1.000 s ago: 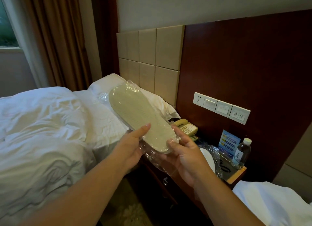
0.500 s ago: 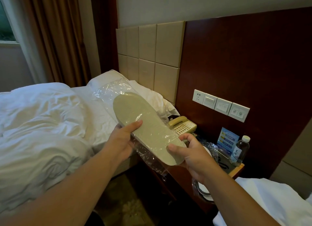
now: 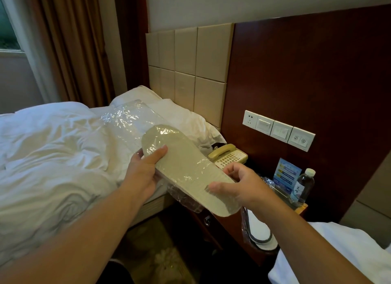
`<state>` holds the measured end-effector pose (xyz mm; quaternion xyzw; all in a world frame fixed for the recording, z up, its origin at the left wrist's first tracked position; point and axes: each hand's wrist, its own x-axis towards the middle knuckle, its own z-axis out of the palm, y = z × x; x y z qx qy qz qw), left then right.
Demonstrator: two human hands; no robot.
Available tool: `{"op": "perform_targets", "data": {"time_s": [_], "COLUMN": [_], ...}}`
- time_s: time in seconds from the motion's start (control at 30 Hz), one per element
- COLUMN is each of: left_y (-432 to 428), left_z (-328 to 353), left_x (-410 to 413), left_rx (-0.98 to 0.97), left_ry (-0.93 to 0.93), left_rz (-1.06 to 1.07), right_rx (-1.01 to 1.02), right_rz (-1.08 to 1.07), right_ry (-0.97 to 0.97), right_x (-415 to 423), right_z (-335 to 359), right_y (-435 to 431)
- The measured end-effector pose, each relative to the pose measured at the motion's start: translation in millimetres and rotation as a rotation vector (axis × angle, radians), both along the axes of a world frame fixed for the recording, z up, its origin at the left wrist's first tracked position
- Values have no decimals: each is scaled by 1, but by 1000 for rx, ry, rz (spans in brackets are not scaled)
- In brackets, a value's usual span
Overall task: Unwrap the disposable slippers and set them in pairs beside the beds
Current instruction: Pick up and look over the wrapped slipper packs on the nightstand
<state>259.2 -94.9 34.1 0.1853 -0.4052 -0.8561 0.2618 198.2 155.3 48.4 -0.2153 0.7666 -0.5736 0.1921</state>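
Pulls slipper (image 3: 190,173) further out of wrap (image 3: 127,118) than a second ago, gripping toe end with left hand (image 3: 143,173), pinching heel end with right hand (image 3: 243,186).

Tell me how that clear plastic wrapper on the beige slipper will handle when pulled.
The clear plastic wrapper is probably floppy: its empty end lies crumpled beyond the toe. Likely slippery too, given its glossy glare. The beige slipper seems light and fairly stiff, held flat between the left hand and right hand.
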Motion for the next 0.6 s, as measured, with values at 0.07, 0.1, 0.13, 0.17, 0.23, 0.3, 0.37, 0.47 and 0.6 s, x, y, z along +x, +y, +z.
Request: {"op": "perform_targets", "data": {"time_s": [0.07, 0.1, 0.13, 0.17, 0.23, 0.3, 0.37, 0.47, 0.6], "left_y": [-2, -4, -7, -10, -13, -14, -8, 14, 46], "left_z": [-1, -1, -1, -2, -3, -3, -3, -14, -33], "left_x": [1, 1, 2, 2, 3, 5, 7, 13, 16], "left_rx": [-51, -74, -86, -88, -75, -52, -32, -24, -5], "left_ry": [-19, -29, -35, -37, -29, -19, -56, -153, -177], "left_rz": [8, 14, 25, 41, 64, 41, -22, -122, -271], "right_rx": [32, 31, 25, 18, 4, -23, -66, -120, -117], "right_rz": [18, 26, 33, 39, 47, 42, 24, -3, -7], "right_ry": [-17, -42, -70, -96, -135, -165, -203, -239, -218], "right_x": [-1, -3, -4, -5, -7, -8, -9, -9, -7], "right_z": [-1, -2, -3, -4, -6, -8, -12, -17, -23], "right_y": [0, 1, 2, 3, 5, 5, 5, 4, 1]}}
